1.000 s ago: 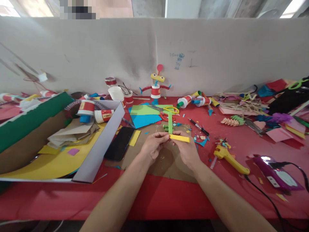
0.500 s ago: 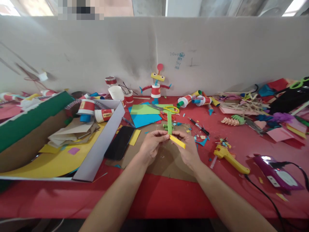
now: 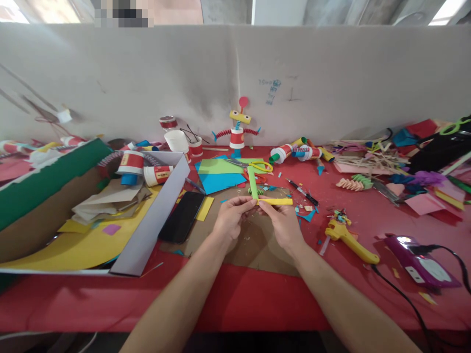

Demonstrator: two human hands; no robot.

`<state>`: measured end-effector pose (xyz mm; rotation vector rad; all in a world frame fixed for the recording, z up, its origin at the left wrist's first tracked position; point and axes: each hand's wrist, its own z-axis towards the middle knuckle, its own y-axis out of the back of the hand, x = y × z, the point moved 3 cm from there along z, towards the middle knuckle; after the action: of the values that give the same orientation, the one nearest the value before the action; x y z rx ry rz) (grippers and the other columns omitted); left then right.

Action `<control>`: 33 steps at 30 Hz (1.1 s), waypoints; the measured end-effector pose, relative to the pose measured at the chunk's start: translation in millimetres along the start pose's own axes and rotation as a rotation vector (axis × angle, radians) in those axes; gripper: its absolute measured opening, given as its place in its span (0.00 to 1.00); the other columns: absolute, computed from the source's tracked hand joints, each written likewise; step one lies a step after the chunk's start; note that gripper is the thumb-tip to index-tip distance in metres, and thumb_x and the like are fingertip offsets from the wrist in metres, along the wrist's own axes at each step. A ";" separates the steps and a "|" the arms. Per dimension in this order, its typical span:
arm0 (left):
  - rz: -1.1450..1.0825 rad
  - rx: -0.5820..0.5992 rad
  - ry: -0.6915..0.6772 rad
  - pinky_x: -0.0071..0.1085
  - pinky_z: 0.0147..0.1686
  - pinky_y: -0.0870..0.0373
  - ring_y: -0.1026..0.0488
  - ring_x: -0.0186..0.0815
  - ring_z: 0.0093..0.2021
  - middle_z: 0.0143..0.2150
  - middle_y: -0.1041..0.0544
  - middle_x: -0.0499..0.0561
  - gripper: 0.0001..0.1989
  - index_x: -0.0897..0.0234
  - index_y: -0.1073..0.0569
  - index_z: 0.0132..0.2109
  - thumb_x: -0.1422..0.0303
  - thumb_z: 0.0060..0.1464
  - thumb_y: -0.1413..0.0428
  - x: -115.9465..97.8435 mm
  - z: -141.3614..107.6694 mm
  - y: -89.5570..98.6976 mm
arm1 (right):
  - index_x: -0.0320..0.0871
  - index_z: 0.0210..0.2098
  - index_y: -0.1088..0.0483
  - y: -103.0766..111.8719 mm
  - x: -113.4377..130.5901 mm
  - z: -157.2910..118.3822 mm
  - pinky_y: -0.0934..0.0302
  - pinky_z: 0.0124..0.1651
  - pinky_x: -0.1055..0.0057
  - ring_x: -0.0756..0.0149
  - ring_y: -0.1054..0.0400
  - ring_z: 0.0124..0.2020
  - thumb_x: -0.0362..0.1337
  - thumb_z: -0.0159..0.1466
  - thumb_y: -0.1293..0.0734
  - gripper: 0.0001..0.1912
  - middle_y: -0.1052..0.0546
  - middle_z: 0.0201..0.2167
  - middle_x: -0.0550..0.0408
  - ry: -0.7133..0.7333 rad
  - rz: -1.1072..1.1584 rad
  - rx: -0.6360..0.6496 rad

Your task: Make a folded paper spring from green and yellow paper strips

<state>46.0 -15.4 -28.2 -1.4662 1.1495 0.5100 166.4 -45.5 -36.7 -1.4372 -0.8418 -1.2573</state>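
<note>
My left hand (image 3: pixel 233 215) and my right hand (image 3: pixel 281 220) meet over a brown cardboard sheet (image 3: pixel 253 245). Both pinch the joined ends of two paper strips. The green paper strip (image 3: pixel 253 182) points away from me, and the yellow paper strip (image 3: pixel 279 201) lies out to the right, so they form a corner. Fingers cover the place where they cross. Just behind them sits a green pleated paper piece (image 3: pixel 253 191). Yellow-handled scissors (image 3: pixel 262 166) rest on green and blue paper (image 3: pixel 217 182) further back.
An open box (image 3: pixel 150 220) with papers and cup figures stands left, beside a black phone (image 3: pixel 182 217). A finished cup robot (image 3: pixel 237 138) stands at the back. On the right lie a craft knife (image 3: pixel 302 191), a yellow glue gun (image 3: pixel 346 240) and a purple power strip (image 3: pixel 423 262).
The yellow strip has swung from slanting toward me to lying level, pointing right. The green strip now leans slightly left. Both hands keep their pinch.
</note>
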 end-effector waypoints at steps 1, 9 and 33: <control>0.001 -0.005 0.005 0.28 0.35 0.32 0.27 0.30 0.28 0.27 0.24 0.52 0.11 0.69 0.25 0.29 0.70 0.34 0.34 0.6 -0.1 0.1 | 0.43 0.35 0.25 0.6 -1.4 0.5 0.38 0.34 0.68 0.68 0.33 0.28 0.41 0.52 0.31 0.12 0.24 0.27 0.56 -0.004 -0.001 -0.003; 0.067 0.063 -0.004 0.26 0.32 0.34 0.29 0.29 0.27 0.28 0.24 0.51 0.11 0.68 0.24 0.31 0.69 0.37 0.35 1.1 -1.2 0.2 | 0.41 0.33 0.25 1.3 1.7 -1.5 0.38 0.32 0.69 0.67 0.33 0.26 0.42 0.54 0.32 0.11 0.24 0.25 0.55 0.056 -0.129 -0.025; -0.247 0.088 0.427 0.27 0.34 0.30 0.28 0.29 0.27 0.27 0.26 0.50 0.05 0.68 0.26 0.35 0.77 0.51 0.46 4.7 -2.0 3.7 | 0.47 0.39 0.27 0.1 21.0 -3.3 0.35 0.36 0.68 0.66 0.34 0.34 0.41 0.54 0.31 0.12 0.31 0.39 0.53 0.400 -0.541 0.124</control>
<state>44.3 -18.5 -33.5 -1.6573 1.2750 -0.0303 170.1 -51.0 -16.6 -0.8327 -1.0408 -1.7870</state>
